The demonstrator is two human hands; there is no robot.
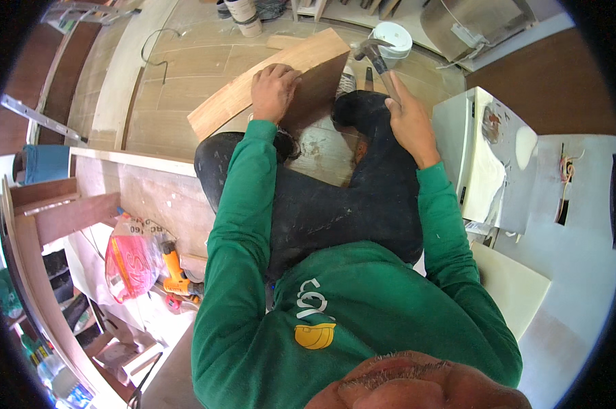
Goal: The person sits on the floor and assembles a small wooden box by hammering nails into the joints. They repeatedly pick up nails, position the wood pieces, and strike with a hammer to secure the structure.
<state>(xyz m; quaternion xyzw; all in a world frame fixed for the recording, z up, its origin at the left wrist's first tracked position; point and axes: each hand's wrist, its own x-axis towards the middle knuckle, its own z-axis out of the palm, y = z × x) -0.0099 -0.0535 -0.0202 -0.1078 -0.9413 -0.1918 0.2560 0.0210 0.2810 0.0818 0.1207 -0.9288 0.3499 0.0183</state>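
My left hand (274, 92) grips the upper edge of a wooden board piece (316, 53), its fingers curled over the light wood. The piece stands tilted between my knees, with a darker brown face (319, 88) toward my right. My right hand (411, 128) is closed round the handle of a claw hammer (376, 54). The hammer is raised above my right knee, its metal head pointing away from me and apart from the wood. Part of a shoe (347, 80) shows beyond the board.
At the far side stand a white bucket (392, 39) and a pale container (244, 15). A white cabinet (454, 126) is close on my right. An orange power drill (175, 269) and a red-and-clear plastic bag (127, 262) lie at left, near a wooden frame (38, 286).
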